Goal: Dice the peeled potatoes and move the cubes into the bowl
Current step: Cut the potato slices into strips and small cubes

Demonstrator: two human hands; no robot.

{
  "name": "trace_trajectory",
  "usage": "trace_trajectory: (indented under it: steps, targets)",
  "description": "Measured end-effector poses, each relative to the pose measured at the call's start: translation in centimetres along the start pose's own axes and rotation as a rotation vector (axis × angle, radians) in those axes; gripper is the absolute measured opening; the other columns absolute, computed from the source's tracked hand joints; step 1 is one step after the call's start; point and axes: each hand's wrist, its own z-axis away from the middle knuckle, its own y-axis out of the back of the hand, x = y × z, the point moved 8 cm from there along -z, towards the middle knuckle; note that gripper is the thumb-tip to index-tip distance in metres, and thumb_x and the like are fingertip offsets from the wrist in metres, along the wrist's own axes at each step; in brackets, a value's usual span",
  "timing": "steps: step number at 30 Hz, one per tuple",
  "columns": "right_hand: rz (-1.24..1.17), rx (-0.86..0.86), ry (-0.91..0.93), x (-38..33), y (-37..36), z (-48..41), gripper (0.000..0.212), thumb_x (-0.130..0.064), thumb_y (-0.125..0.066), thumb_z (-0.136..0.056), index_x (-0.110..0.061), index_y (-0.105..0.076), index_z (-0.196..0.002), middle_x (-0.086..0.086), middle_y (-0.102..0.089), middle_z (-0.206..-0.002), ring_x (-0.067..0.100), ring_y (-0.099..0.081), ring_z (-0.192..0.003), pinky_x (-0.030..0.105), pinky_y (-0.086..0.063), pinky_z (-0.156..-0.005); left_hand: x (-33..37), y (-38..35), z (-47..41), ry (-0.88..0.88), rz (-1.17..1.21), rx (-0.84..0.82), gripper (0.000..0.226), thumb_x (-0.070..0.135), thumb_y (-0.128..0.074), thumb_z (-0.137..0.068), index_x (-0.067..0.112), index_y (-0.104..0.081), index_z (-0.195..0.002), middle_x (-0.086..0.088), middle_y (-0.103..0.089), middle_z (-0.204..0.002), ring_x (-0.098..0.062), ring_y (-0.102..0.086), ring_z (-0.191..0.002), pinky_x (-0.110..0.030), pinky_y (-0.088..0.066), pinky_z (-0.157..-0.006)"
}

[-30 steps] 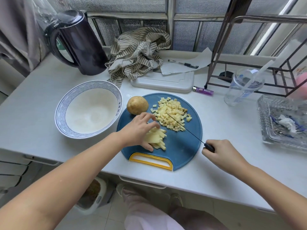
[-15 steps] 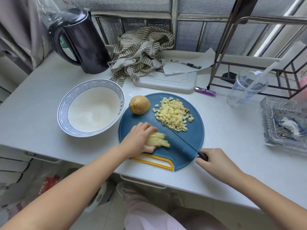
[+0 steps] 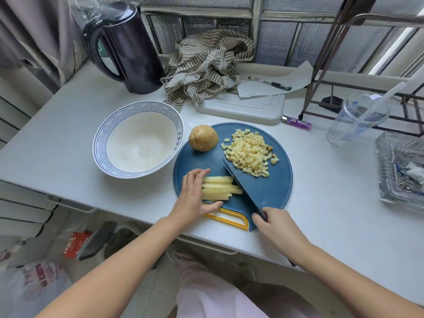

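A round blue cutting board (image 3: pixel 270 191) with a yellow handle lies on the white counter. On it, my left hand (image 3: pixel 195 196) grips the left end of a bundle of pale potato strips (image 3: pixel 219 188). My right hand (image 3: pixel 273 223) grips the handle of a dark knife (image 3: pixel 241 187), whose blade lies across the strips' right ends. A heap of potato cubes (image 3: pixel 250 153) sits on the board's far side. A whole potato (image 3: pixel 203 138) rests at the board's far left edge. The white bowl with a blue patterned rim (image 3: pixel 101 143) stands left of the board, with nothing in it.
A dark kettle (image 3: pixel 128 49) and a striped cloth (image 3: pixel 206 63) stand at the back. A white board (image 3: pixel 241 106) with paper and a pen lies behind the blue board, a purple lighter (image 3: pixel 297 122) beside it. At right are a plastic cup (image 3: pixel 358 118), a metal rack and a glass tray (image 3: pixel 401 171).
The knife has swung in from the cube heap to the right ends of the strips. My left hand has slid back, so more of the strips' length shows. The camera has shifted slightly.
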Motion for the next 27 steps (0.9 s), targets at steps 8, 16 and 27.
trace_trajectory:
  steps: [8, 16, 27]
  targets:
    - [-0.014, -0.016, -0.022, -2.6, -1.9, -0.6, 0.038, -0.024, -0.045, -0.099, -0.012, -0.035, -0.064, 0.001, -0.041, -0.063, 0.015, -0.034, -0.057, 0.027, -0.022, -0.050, 1.1, -0.9, -0.5, 0.019, 0.136, 0.060, 0.081, 0.014, -0.076, -0.072, 0.006, -0.035, -0.142, -0.010, -0.033, -0.134, -0.020, -0.030, -0.128, -0.006, -0.011, -0.107]
    - [0.021, -0.069, -0.007, -3.9, -1.9, -1.6, 0.033, -0.020, -0.046, -0.095, -0.011, -0.036, -0.065, 0.004, -0.042, -0.064, 0.017, -0.035, -0.057, 0.029, -0.026, -0.052, 1.3, -1.5, -1.3, 0.049, 0.024, 0.036, 0.078, 0.023, -0.076, -0.073, 0.004, -0.041, -0.140, -0.013, -0.037, -0.135, -0.026, -0.029, -0.128, -0.032, -0.023, -0.111]
    - [0.007, -0.076, -0.025, -2.0, 0.6, -1.3, 0.033, -0.022, -0.047, -0.097, -0.011, -0.040, -0.067, 0.005, -0.046, -0.060, 0.019, -0.039, -0.052, 0.030, -0.035, -0.054, 0.5, -0.8, -0.8, 0.149, -0.025, 0.221, 0.053, 0.023, -0.070, -0.082, 0.010, -0.052, -0.130, -0.011, -0.045, -0.119, -0.026, -0.037, -0.113, -0.026, -0.023, -0.097]
